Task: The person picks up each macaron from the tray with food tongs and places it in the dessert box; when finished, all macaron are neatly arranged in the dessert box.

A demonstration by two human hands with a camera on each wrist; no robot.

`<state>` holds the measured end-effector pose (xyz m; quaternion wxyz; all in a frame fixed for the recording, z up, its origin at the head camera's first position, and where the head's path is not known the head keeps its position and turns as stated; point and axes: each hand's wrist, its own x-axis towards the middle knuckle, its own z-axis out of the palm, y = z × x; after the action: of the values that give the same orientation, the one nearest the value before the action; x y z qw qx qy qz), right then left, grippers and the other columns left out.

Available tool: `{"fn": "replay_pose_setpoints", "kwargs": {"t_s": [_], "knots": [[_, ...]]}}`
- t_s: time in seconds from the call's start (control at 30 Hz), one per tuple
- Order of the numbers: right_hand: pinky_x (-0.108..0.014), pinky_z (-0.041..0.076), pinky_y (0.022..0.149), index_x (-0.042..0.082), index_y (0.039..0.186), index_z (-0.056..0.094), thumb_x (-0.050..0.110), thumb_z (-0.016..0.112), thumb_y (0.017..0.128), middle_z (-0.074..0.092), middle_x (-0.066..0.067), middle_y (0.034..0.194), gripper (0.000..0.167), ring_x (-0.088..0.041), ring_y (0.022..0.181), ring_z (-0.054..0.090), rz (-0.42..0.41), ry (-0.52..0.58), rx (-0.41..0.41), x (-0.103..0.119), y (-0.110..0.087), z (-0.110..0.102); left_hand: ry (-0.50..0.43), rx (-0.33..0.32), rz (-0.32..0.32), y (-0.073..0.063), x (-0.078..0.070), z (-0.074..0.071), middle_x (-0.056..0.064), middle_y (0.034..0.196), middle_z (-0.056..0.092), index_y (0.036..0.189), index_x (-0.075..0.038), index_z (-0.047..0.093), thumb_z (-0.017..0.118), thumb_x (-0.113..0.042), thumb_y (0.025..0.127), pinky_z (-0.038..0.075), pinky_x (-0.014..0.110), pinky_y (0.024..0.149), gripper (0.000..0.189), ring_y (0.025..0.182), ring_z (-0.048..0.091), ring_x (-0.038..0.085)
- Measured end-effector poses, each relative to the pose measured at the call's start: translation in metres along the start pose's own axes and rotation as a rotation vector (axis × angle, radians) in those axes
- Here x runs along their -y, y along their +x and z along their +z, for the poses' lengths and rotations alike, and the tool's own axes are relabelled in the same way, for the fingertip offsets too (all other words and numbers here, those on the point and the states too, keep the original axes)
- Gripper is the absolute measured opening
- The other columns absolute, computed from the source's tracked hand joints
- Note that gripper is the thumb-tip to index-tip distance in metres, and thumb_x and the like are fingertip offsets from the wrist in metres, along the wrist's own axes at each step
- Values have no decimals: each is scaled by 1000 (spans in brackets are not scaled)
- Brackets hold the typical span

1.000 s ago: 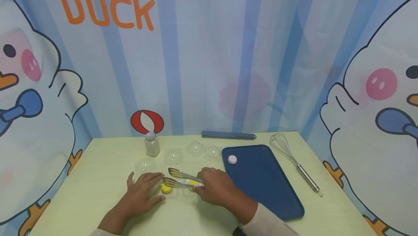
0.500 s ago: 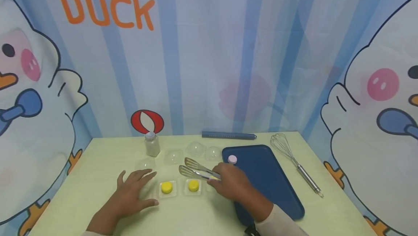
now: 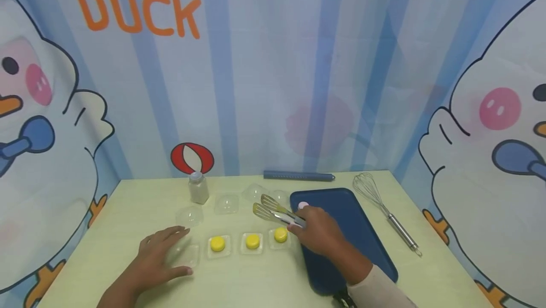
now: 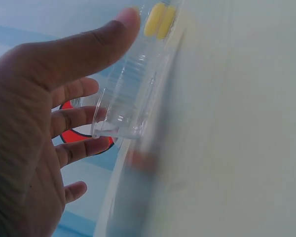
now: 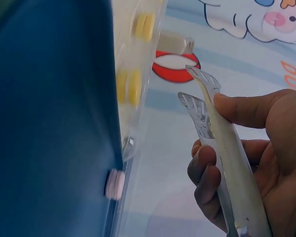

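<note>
My right hand point(image 3: 317, 232) grips metal tongs point(image 3: 273, 209) above the left edge of a blue tray point(image 3: 367, 246). The tongs' slotted ends are apart with nothing between them, also in the right wrist view. A pink macaron point(image 3: 303, 204) lies on the tray, just behind that hand and partly hidden. Three yellow macarons point(image 3: 252, 240) sit in a row, each on a small clear plastic base point(image 3: 213, 254). Left of them is another clear base point(image 3: 190, 255), holding nothing. Beside it my left hand point(image 3: 155, 258) is spread, thumb and fingers apart around its left side.
Several clear domed lids point(image 3: 227, 203) stand behind the row. A small lidded jar point(image 3: 198, 188) is at the back left. Along the back edge lies a dark blue stick point(image 3: 298, 176). A wire whisk point(image 3: 386, 213) lies right of the tray. A printed curtain point(image 3: 273, 71) hangs behind.
My right hand has carried the tongs rightward and back, from over the yellow macarons to the tray's edge. My left hand has drawn away to the left, uncovering the vacant clear base.
</note>
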<state>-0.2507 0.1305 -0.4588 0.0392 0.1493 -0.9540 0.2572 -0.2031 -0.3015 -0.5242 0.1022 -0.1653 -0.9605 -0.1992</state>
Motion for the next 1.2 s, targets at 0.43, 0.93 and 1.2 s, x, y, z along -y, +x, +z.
{"fn": "replay_pose_setpoints", "kwargs": {"t_s": [0.43,0.93,1.2], "knots": [[-33,45,57,11,107,81,31,84,96,71,-1,89,23,-16,66,58,145,38,-80,-37,0,-16,-23,-8,0,-12,11,1,13,149,65,150,-13,63,95,-58,76,48,75,99,92,136,63,44],[-33,41,54,12,90,74,33,80,99,62,-2,75,24,-17,60,53,197,33,-108,-60,-1,-22,-9,-13,20,-9,15,8,12,144,71,148,-12,64,96,-56,75,50,73,98,91,132,66,43],[-34,38,55,13,85,69,32,81,99,58,-2,71,27,-18,59,50,170,5,-107,-77,-1,-33,-15,-14,17,-9,17,9,12,145,70,147,-12,65,95,-54,77,49,72,98,88,132,66,43]]}}
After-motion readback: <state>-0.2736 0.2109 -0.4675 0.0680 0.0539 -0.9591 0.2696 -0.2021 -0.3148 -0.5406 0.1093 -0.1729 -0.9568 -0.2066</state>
